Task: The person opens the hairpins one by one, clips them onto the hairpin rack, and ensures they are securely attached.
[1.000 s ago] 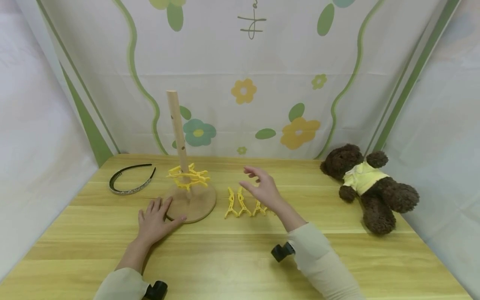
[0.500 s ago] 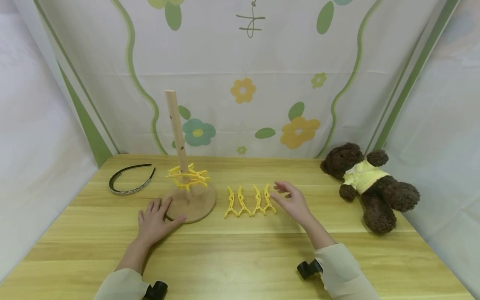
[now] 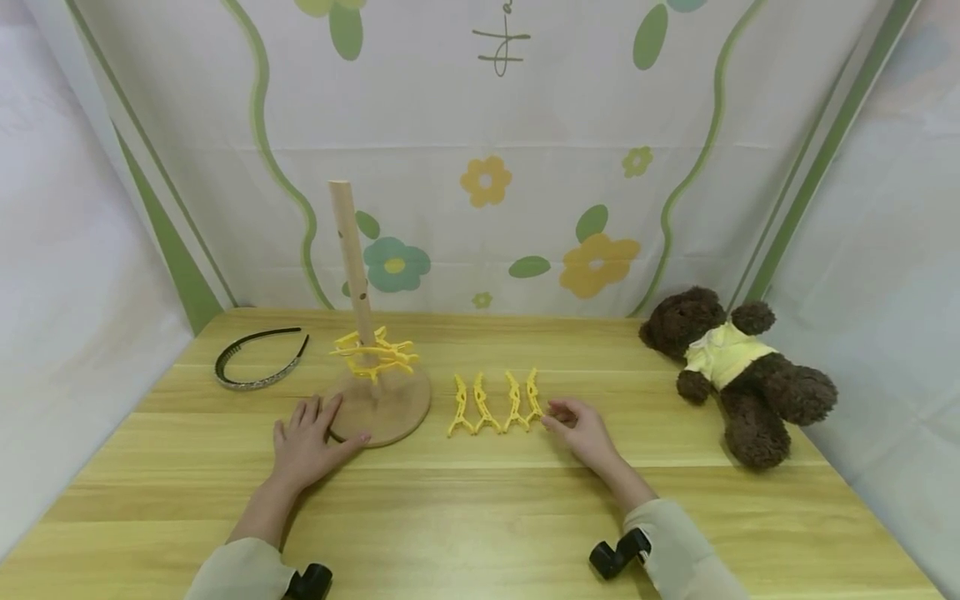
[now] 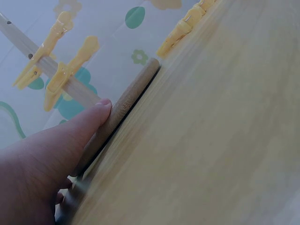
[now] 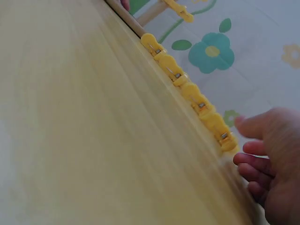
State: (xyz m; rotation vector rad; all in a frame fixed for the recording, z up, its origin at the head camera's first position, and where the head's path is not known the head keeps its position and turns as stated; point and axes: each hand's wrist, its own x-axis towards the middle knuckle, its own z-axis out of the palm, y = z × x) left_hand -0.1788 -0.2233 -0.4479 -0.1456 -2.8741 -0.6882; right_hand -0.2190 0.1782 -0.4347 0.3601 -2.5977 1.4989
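Note:
A wooden stand has an upright pole [image 3: 349,250] on a round base [image 3: 393,412]. Yellow hair clips [image 3: 390,357] are clamped around the lower pole. My left hand [image 3: 303,446] lies with spread fingers at the base's near left edge; in the left wrist view its thumb [image 4: 86,123] rests on the rim. Several more yellow hair clips lie in a row right of the stand. Beside the rightmost hair clip [image 3: 533,396] is my right hand [image 3: 588,435], fingers loosely bent and holding nothing. Whether a fingertip touches that clip I cannot tell.
A black headband [image 3: 258,383] with a glittery band lies at the table's left. On the right, a brown teddy bear [image 3: 750,375] in a yellow shirt lies on its back. A flower-printed curtain [image 3: 450,100] hangs behind the wooden table [image 3: 465,533].
My right hand has moved right, from above the row of clips to beside its right end, and lower toward the table. The left hand has stayed on the base.

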